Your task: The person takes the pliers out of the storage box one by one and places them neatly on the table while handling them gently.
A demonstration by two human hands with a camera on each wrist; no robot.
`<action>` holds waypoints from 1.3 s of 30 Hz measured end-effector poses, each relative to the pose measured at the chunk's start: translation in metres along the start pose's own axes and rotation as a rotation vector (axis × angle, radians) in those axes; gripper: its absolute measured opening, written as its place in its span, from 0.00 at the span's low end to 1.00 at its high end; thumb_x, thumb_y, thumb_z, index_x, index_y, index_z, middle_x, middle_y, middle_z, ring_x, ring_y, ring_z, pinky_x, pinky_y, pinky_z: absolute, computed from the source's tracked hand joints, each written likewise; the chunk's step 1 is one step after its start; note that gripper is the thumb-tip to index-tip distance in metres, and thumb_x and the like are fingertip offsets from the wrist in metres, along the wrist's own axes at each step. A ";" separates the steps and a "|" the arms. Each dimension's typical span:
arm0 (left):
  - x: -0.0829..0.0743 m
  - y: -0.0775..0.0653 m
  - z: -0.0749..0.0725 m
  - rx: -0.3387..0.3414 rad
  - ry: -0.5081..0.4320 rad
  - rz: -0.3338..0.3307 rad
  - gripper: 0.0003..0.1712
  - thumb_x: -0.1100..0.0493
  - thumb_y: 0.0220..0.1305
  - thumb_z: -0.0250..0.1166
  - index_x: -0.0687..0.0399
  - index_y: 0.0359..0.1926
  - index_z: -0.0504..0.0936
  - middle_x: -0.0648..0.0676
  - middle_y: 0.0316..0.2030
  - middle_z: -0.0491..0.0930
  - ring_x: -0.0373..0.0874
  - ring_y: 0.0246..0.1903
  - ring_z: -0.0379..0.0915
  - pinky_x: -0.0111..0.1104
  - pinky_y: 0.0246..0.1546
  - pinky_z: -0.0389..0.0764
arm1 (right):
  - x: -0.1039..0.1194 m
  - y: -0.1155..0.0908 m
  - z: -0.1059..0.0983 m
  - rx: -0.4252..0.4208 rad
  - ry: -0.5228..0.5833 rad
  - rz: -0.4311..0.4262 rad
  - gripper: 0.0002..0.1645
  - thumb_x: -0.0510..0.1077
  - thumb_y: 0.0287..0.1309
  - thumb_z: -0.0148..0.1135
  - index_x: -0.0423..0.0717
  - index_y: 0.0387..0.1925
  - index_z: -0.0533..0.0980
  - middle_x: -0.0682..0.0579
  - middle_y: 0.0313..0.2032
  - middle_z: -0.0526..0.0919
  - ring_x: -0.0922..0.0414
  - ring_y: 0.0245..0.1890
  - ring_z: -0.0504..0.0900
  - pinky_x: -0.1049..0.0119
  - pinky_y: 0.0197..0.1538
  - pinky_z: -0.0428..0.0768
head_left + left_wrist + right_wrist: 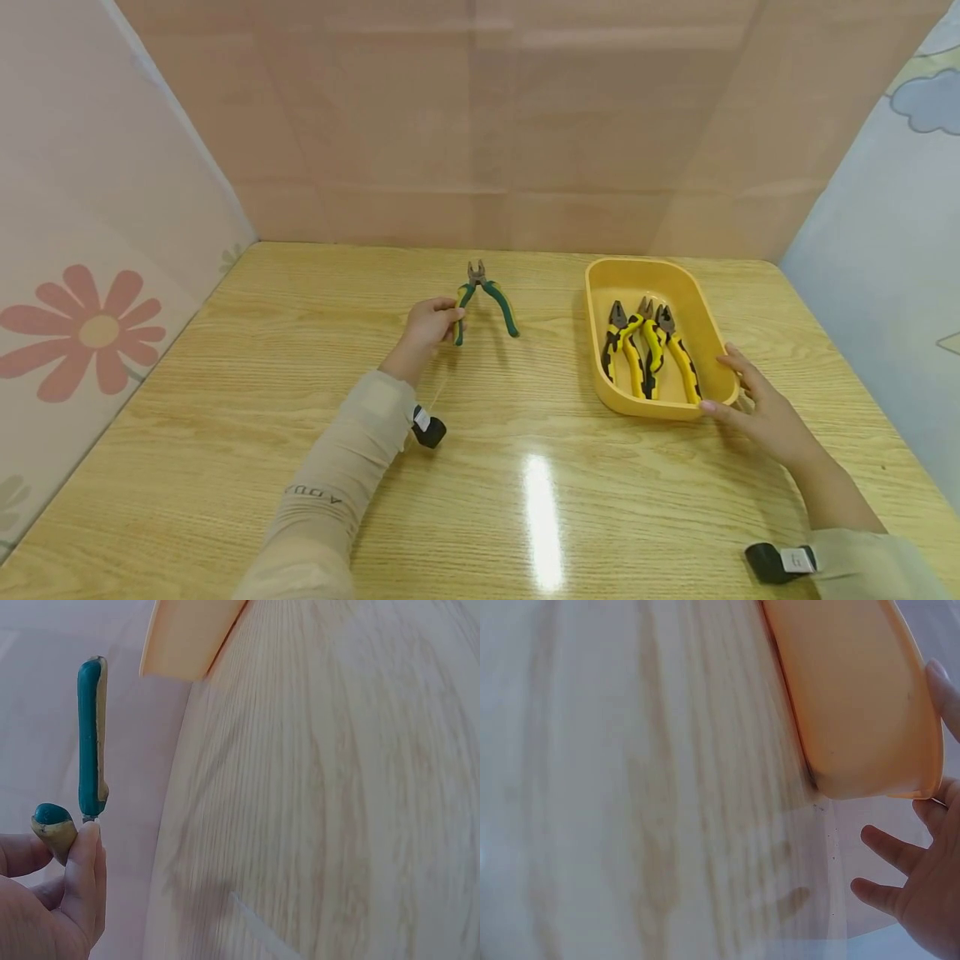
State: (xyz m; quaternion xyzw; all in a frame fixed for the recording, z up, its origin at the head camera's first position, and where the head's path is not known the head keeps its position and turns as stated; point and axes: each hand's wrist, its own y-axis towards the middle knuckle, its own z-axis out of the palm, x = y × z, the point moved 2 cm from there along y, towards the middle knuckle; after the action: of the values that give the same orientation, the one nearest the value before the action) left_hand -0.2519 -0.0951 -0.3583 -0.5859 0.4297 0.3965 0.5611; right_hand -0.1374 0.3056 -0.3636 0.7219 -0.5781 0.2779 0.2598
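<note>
Between the green pliers [477, 280] and the tray [651, 409], a strip of table [551, 321] leaves a hand room to pass. The tray's walls block low sideways reach to the yellow pliers [656, 348]; the right hand [765, 418] obstructs its near right corner.

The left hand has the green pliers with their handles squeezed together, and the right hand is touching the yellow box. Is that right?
Not quite: the handles of the green pliers are spread apart, as the head view shows. The left hand does have the pliers, and the right hand is touching the yellow box.
</note>
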 end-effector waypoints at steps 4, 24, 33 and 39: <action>0.000 -0.001 -0.004 -0.008 -0.012 0.002 0.21 0.65 0.61 0.52 0.65 0.55 0.65 0.66 0.44 0.72 0.40 0.24 0.70 0.27 0.25 0.68 | 0.000 0.000 0.000 0.002 -0.002 0.005 0.43 0.44 0.53 0.57 0.40 0.63 0.45 0.46 0.65 0.34 0.24 0.52 0.47 0.31 0.44 0.49; 0.003 0.000 -0.018 -0.049 0.042 -0.007 0.20 0.62 0.61 0.52 0.63 0.55 0.67 0.64 0.44 0.73 0.37 0.19 0.65 0.25 0.24 0.69 | -0.001 0.001 -0.001 -0.001 0.005 -0.004 0.43 0.44 0.53 0.57 0.40 0.64 0.45 0.48 0.65 0.33 0.24 0.52 0.46 0.32 0.45 0.49; 0.005 0.001 -0.027 -0.058 0.019 -0.010 0.20 0.64 0.61 0.52 0.65 0.55 0.66 0.65 0.44 0.72 0.37 0.20 0.68 0.25 0.24 0.69 | -0.003 0.002 -0.002 -0.003 0.001 -0.014 0.43 0.44 0.53 0.57 0.40 0.64 0.45 0.47 0.65 0.33 0.24 0.52 0.47 0.32 0.45 0.49; 0.006 0.001 -0.033 -0.073 0.017 -0.008 0.21 0.65 0.61 0.51 0.66 0.55 0.65 0.65 0.45 0.72 0.37 0.21 0.68 0.21 0.19 0.67 | -0.004 0.001 0.000 0.002 0.010 -0.009 0.44 0.44 0.53 0.57 0.41 0.64 0.44 0.48 0.65 0.33 0.24 0.52 0.46 0.32 0.45 0.50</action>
State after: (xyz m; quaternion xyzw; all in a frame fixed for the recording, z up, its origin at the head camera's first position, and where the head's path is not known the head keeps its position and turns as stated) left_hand -0.2513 -0.1285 -0.3629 -0.6109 0.4176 0.4047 0.5372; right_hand -0.1389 0.3083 -0.3663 0.7232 -0.5734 0.2809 0.2631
